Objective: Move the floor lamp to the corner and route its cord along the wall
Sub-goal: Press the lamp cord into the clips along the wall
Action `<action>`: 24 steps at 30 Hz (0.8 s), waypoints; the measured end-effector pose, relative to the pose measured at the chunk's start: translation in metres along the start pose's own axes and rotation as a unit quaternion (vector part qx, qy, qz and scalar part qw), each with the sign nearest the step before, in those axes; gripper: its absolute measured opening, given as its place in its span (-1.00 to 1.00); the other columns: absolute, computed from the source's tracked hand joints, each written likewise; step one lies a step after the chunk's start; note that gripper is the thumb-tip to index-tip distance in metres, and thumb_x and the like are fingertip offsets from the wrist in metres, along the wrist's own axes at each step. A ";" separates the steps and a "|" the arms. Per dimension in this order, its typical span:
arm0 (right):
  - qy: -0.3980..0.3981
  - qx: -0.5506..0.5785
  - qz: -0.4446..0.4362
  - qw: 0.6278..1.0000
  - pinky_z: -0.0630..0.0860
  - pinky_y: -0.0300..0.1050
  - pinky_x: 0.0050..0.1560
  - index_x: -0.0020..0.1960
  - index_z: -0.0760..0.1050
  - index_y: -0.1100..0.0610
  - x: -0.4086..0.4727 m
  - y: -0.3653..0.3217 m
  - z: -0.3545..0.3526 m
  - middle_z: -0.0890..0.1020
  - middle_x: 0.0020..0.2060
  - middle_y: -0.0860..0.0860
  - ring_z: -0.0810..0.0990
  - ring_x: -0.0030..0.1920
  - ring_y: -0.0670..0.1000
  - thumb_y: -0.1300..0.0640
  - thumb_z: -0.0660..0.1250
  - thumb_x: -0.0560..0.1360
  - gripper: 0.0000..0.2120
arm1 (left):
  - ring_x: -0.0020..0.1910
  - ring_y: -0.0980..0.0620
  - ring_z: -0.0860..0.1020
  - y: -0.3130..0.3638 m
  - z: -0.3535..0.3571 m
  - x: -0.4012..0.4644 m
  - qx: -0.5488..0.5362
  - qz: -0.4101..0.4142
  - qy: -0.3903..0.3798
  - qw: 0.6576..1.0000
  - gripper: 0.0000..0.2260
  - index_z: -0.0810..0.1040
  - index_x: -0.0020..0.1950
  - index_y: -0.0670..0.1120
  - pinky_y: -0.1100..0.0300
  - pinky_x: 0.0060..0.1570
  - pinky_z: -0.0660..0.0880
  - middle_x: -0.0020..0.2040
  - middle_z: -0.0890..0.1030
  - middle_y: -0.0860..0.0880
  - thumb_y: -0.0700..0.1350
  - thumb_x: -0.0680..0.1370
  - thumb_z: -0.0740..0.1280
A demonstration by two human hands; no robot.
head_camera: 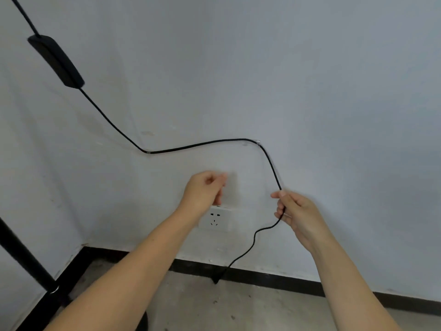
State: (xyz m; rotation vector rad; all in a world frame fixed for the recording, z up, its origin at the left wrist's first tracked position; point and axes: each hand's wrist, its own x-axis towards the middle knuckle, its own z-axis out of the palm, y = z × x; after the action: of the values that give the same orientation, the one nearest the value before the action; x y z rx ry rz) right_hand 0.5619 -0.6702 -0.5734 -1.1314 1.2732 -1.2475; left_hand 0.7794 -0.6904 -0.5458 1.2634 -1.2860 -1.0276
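The black lamp cord (195, 146) runs down from the top left through an inline switch box (56, 61). Two clear clips (256, 142) pin it to the white wall, then it drops to my right hand (298, 215), which is shut on it. Below that hand the cord hangs loose, and its plug end (216, 279) rests by the black baseboard. My left hand (205, 191) hovers just above the wall socket (215, 219), fingers pinched together; whether it holds something small is unclear. The lamp's black pole (23, 256) stands in the corner at the lower left.
A black baseboard (274, 279) runs along the foot of both walls, meeting in the corner at the left. The floor (214, 306) is bare grey concrete. The lamp's round base (143, 321) shows partly behind my left forearm.
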 end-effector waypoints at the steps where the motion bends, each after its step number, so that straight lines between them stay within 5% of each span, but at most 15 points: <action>1: 0.015 0.001 0.000 1.000 0.52 -0.13 -0.10 -0.12 0.61 0.14 -0.002 0.008 -0.008 0.46 -0.38 -0.01 0.46 -0.33 -0.03 0.16 0.20 0.60 -0.77 | -0.56 0.06 0.43 0.000 0.018 -0.004 0.012 0.019 -0.037 0.999 -0.84 0.55 -0.22 -0.17 0.24 -0.44 0.46 -0.45 0.46 -0.04 -0.15 0.54 0.30; 4: 0.057 0.021 0.005 0.998 0.53 -0.10 -0.09 -0.13 0.61 0.16 -0.006 0.029 -0.027 0.48 -0.37 0.01 0.48 -0.31 0.00 0.20 0.22 0.58 -0.79 | -0.50 0.08 0.46 -0.002 0.062 -0.009 0.048 0.058 -0.112 0.991 -0.94 0.60 -0.13 -0.04 0.21 -0.36 0.50 -0.39 0.51 -0.02 -0.13 0.52 0.33; 9: 0.095 0.031 0.017 0.995 0.61 -0.22 -0.20 -0.09 0.62 0.14 -0.004 0.053 -0.039 0.53 -0.36 0.03 0.55 -0.30 -0.02 0.18 0.23 0.58 -0.80 | -0.53 0.14 0.48 -0.013 0.103 -0.003 0.159 0.093 -0.163 0.969 -0.90 0.55 -0.24 0.14 0.16 -0.30 0.51 -0.40 0.54 0.08 0.02 0.48 0.35; 15: 0.092 0.064 0.087 0.990 0.58 -0.23 -0.34 -0.08 0.65 0.11 0.005 0.065 -0.026 0.69 -0.33 -0.01 0.62 -0.39 -0.04 0.02 0.24 0.58 -0.74 | -0.58 0.12 0.49 -0.010 0.110 0.019 0.213 0.079 -0.126 0.966 -0.63 0.58 -0.33 -0.09 0.22 -0.39 0.45 -0.52 0.55 0.04 0.13 0.52 0.25; 24: 0.054 0.136 0.140 0.979 0.44 -0.27 -0.53 -0.15 0.63 0.12 0.008 0.069 -0.003 0.62 -0.49 -0.05 0.51 -0.54 -0.09 -0.05 0.22 0.57 -0.68 | -0.57 0.09 0.52 -0.007 0.109 0.023 0.257 0.078 -0.118 0.956 -0.62 0.61 -0.27 -0.10 0.15 -0.29 0.53 -0.52 0.55 0.03 0.13 0.54 0.21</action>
State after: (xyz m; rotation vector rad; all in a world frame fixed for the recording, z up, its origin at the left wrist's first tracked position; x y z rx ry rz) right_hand 0.5594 -0.6755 -0.6425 -0.6704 1.2478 -1.2367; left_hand 0.6740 -0.7225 -0.5631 1.4179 -1.8922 -0.7678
